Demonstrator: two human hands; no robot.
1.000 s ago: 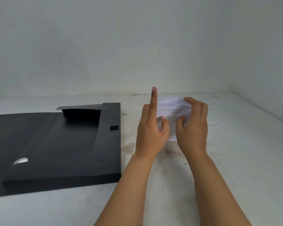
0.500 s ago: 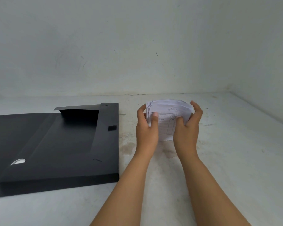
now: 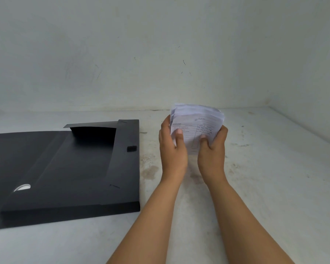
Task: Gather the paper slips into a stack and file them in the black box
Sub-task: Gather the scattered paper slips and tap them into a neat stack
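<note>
While the stack stands on edge between two hands, this is how things lie.
Fingers (image 3: 179, 132): curled closed around the sides of the stack; both thumbs press flat on its front sheet.
Left hand (image 3: 173, 149): grips the stack's left edge, bare forearm running down to the lower frame edge.
Right hand (image 3: 211, 149): grips the stack's right edge and lower corner.
Paper slips (image 3: 196, 126): thin white sheets, upright and raised above the desk; top edges uneven and fanned; front slip printed with a ruled table and faint handwriting.
Black box (image 3: 71, 168): flat, matte, rectangular, lying open on the desk left of the hands, apart from them; a flap stands up at its far end.
Desk (image 3: 265, 178): pale, rough, stained with brownish blotches.
</note>
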